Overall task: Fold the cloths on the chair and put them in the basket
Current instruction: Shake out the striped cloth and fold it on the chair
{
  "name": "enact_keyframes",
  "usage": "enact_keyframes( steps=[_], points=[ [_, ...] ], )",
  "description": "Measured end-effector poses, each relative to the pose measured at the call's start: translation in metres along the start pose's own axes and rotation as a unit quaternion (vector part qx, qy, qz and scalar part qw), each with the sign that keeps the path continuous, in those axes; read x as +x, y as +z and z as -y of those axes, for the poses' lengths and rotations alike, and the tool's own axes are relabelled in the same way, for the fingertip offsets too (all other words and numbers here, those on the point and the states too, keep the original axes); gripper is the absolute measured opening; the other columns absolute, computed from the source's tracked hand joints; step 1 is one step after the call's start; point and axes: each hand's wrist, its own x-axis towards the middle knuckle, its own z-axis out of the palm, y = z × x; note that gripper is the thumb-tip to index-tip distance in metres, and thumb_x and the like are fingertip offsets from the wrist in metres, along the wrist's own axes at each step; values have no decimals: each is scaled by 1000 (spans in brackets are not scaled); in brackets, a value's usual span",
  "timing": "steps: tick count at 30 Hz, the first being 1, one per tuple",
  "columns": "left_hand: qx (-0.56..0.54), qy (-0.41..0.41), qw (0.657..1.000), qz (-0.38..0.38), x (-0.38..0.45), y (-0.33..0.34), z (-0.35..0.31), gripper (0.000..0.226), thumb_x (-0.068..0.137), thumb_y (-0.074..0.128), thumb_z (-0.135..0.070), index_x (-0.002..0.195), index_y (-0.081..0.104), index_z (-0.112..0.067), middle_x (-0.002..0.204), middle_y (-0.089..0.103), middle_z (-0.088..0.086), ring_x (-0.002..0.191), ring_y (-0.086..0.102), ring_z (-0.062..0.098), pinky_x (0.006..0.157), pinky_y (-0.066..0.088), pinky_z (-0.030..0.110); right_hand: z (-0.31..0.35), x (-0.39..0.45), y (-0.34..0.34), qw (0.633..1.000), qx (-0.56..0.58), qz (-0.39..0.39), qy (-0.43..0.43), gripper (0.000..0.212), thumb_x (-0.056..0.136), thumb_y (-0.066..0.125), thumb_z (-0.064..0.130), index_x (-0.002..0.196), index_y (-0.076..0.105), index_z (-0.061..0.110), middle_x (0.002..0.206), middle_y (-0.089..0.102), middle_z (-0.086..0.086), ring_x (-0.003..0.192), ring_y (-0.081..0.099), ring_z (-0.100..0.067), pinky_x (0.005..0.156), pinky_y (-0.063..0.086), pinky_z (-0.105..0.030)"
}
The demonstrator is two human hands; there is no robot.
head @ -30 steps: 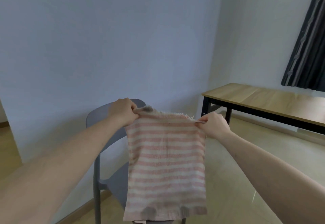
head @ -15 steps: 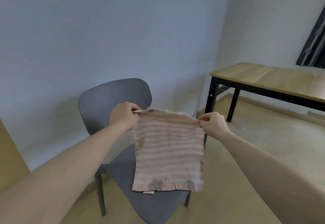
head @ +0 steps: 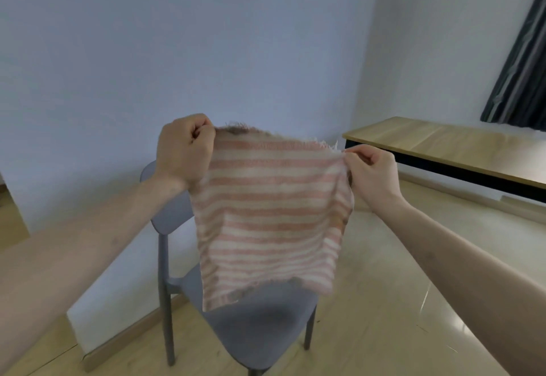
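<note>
the striped cloth (head: 271, 216) is held up above the chair (head: 260, 331), its top corners pinched by the left hand (head: 184, 151) and right hand (head: 370, 173). for a neat fold, corners should be matched before the halves are brought together. no basket is seen.

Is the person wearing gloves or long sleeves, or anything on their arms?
No. The left hand and right hand are bare, with no gloves, rings or watch showing. Both forearms are bare too, with no sleeves as far up as the picture shows.
</note>
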Motion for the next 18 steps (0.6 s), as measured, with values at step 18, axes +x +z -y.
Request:
enact_keyframes(
  steps=[18],
  points=[
    [130, -192, 961, 152, -10, 85, 100, 23, 85, 45, -16, 74, 65, -10, 67, 68, 11, 70, 65, 33, 55, 48, 38, -101, 19, 50, 970, -156, 159, 93, 31, 99, 53, 9, 121, 74, 13, 97, 77, -4, 79, 77, -14, 81, 63, -31]
  ],
)
